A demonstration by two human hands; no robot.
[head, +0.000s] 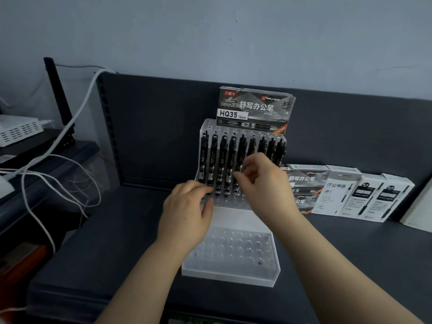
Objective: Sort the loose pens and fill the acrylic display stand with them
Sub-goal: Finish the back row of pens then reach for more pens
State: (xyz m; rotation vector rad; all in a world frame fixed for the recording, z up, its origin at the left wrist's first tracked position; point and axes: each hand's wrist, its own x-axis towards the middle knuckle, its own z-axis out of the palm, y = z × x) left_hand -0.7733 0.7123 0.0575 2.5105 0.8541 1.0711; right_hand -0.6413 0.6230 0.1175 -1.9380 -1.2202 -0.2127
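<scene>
Pens [222, 155]: black, clip-top, standing upright in the back rows of the clear stand [230, 273], which sits mid-shelf [112, 242] against the dark back panel. The back tier looks full across. The row below has about four on the left, then open holes. The front tray's holes look bare.

Left hand [187, 206]: fingers nearly straight, laid on the stand's left step, gripping nothing; looks like it's bracing.

Right hand [266, 183]: fingers curled in at the pens' lower ends, mid-row. Can't tell if it's pinching a pen, the view is too blurred.

Step, as I read it: seating the next pen in the half-filled row. Keep the left hand bracing, drop the pen straight into the next free hole tip down, and don't knock its neighbours.

Pen box [254, 108] sits behind the top; more boxes [364, 195] sit right.
</scene>
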